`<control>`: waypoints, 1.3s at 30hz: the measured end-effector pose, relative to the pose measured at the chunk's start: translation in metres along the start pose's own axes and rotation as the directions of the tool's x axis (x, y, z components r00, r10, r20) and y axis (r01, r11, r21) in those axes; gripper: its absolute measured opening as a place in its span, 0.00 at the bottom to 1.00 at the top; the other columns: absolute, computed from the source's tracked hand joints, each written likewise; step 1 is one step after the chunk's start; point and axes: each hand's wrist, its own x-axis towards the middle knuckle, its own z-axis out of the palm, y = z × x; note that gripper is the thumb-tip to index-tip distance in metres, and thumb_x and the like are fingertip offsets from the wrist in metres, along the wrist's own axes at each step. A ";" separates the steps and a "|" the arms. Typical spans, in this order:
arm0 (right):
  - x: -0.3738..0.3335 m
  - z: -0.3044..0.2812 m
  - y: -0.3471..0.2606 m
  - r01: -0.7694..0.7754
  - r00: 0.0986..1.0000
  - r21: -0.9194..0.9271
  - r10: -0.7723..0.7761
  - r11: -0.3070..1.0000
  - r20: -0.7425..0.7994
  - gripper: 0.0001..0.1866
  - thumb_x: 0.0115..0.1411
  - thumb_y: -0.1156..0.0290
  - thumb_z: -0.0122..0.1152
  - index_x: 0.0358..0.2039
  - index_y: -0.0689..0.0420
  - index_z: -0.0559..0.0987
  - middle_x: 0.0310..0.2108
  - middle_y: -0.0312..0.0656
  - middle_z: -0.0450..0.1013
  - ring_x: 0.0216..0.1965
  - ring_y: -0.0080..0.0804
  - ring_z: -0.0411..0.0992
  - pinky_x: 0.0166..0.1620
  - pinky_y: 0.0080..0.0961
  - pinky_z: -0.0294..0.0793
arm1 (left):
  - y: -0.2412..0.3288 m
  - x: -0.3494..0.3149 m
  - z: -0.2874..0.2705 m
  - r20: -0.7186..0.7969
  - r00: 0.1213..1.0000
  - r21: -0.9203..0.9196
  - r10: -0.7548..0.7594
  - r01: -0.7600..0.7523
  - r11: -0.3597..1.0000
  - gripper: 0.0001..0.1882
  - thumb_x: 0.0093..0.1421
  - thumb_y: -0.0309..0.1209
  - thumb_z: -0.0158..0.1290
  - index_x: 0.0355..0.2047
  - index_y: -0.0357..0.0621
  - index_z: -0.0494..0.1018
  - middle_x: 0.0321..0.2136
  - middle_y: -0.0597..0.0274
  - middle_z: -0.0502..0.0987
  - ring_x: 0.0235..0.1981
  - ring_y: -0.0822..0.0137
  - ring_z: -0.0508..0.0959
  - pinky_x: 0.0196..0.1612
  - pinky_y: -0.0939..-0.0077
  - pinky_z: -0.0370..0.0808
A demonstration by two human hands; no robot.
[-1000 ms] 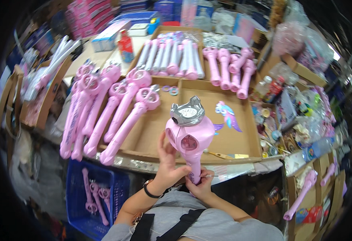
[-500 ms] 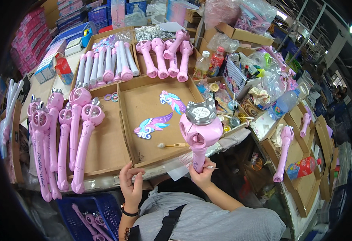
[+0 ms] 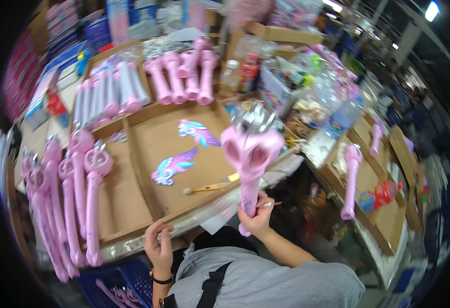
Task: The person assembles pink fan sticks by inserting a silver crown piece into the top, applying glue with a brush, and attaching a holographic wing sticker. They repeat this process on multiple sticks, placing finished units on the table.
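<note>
A pink toy wand (image 3: 249, 159) with a silver crown on its wide head stands nearly upright, gripped round its handle by my right hand (image 3: 257, 220). A thin pale stick (image 3: 270, 204) pokes out from the same hand, its kind unclear. My left hand (image 3: 158, 244) is at the table's front edge, loosely curled with nothing in it. Two winged pieces in blue, pink and purple, an upper one (image 3: 199, 132) and a lower one (image 3: 174, 165), lie in the cardboard tray (image 3: 153, 123). Near them is a brush with a wooden handle (image 3: 208, 188).
Several crowned pink wands (image 3: 94, 200) lean at the left, over a blue basket (image 3: 94, 282). Pale tubes (image 3: 107, 95) and pink wand bodies (image 3: 173, 77) fill the back trays. Bottles and small jars crowd the right; another wand (image 3: 351, 179) lies on a side table.
The view has shifted and blurred, so the table sits further left. The wand in my right hand is tilted differently, showing the crown's points and two head openings. My left hand's fingers have curled in slightly.
</note>
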 end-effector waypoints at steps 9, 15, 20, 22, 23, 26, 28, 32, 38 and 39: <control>0.095 -0.239 -0.038 -0.506 0.735 -0.325 0.202 0.799 -0.648 0.23 0.49 0.73 0.62 0.39 0.60 0.58 0.33 0.42 0.63 0.32 0.28 0.66 0.33 0.23 0.69 | -0.013 0.008 0.003 0.014 0.999 -0.076 -0.039 0.040 0.996 0.10 0.62 0.22 0.43 0.43 0.32 0.67 0.30 0.56 0.74 0.31 0.71 0.74 0.38 0.80 0.70; 0.084 -0.366 -0.006 -0.729 0.599 -0.252 0.416 0.637 -0.684 0.23 0.46 0.71 0.60 0.39 0.68 0.62 0.30 0.47 0.68 0.26 0.33 0.70 0.30 0.27 0.72 | -0.018 0.003 -0.022 -0.099 0.995 -0.006 -0.023 0.023 1.000 0.09 0.62 0.22 0.42 0.42 0.32 0.67 0.29 0.57 0.74 0.29 0.72 0.72 0.35 0.81 0.70; 0.060 -0.403 0.008 -0.769 0.505 0.061 0.664 0.636 -0.551 0.16 0.49 0.72 0.56 0.34 0.70 0.67 0.23 0.47 0.70 0.19 0.36 0.72 0.23 0.27 0.74 | -0.008 0.012 -0.067 -0.045 0.998 0.473 0.045 -0.018 0.881 0.15 0.62 0.24 0.46 0.49 0.34 0.66 0.36 0.51 0.76 0.36 0.65 0.77 0.42 0.78 0.74; 0.051 -0.415 0.014 -0.743 0.530 0.115 0.684 0.660 -0.500 0.12 0.49 0.73 0.56 0.31 0.67 0.69 0.21 0.44 0.71 0.20 0.33 0.72 0.24 0.27 0.73 | -0.005 0.029 -0.085 -0.107 0.975 0.432 0.197 -0.133 0.892 0.11 0.64 0.24 0.41 0.44 0.30 0.68 0.32 0.55 0.74 0.33 0.71 0.73 0.39 0.79 0.70; 0.046 -0.420 0.017 -0.764 0.523 0.034 0.649 0.644 -0.553 0.12 0.49 0.72 0.57 0.33 0.65 0.69 0.22 0.42 0.70 0.20 0.32 0.71 0.24 0.27 0.72 | -0.001 0.034 -0.095 -0.111 0.969 0.473 0.219 -0.142 0.870 0.11 0.62 0.21 0.43 0.44 0.30 0.67 0.34 0.52 0.74 0.36 0.67 0.74 0.42 0.77 0.71; 0.032 -0.436 0.029 -0.757 0.627 -0.125 0.659 0.641 -0.416 0.16 0.49 0.72 0.57 0.39 0.61 0.69 0.31 0.39 0.68 0.30 0.28 0.69 0.33 0.28 0.71 | 0.013 0.055 -0.127 -0.068 0.946 0.832 0.317 -0.122 0.542 0.15 0.59 0.21 0.47 0.47 0.30 0.67 0.43 0.49 0.72 0.45 0.56 0.72 0.49 0.71 0.67; 0.029 -0.441 0.030 -0.700 0.687 -0.026 0.664 0.713 -0.296 0.21 0.50 0.70 0.58 0.44 0.64 0.68 0.35 0.40 0.69 0.36 0.30 0.68 0.39 0.28 0.70 | 0.021 0.067 -0.146 0.009 0.953 0.958 0.304 -0.096 0.270 0.22 0.52 0.23 0.53 0.49 0.33 0.66 0.46 0.45 0.70 0.49 0.48 0.68 0.54 0.62 0.62; 0.058 -0.406 0.008 -0.549 0.831 -0.630 0.437 0.549 -0.343 0.24 0.55 0.68 0.54 0.50 0.66 0.65 0.47 0.50 0.65 0.46 0.40 0.66 0.50 0.33 0.65 | 0.027 0.088 -0.171 0.039 0.999 0.987 0.018 -0.042 0.153 0.29 0.45 0.30 0.59 0.48 0.36 0.63 0.39 0.44 0.72 0.42 0.46 0.71 0.43 0.57 0.68; 0.111 -0.208 -0.041 -0.129 0.978 -0.818 0.210 0.560 -0.010 0.15 0.61 0.72 0.49 0.47 0.64 0.69 0.41 0.44 0.68 0.41 0.33 0.66 0.48 0.25 0.64 | 0.019 0.095 -0.190 -0.055 0.960 0.891 -0.273 0.170 0.420 0.35 0.48 0.34 0.60 0.53 0.38 0.57 0.35 0.36 0.73 0.37 0.44 0.75 0.39 0.60 0.71; 0.108 -0.159 -0.040 -0.177 0.968 -0.520 0.244 0.836 0.062 0.15 0.60 0.73 0.51 0.46 0.63 0.69 0.38 0.41 0.69 0.41 0.30 0.66 0.47 0.24 0.65 | 0.022 0.091 -0.191 -0.048 0.965 0.878 -0.256 0.163 0.450 0.35 0.48 0.35 0.59 0.53 0.39 0.57 0.35 0.36 0.73 0.37 0.45 0.75 0.39 0.61 0.71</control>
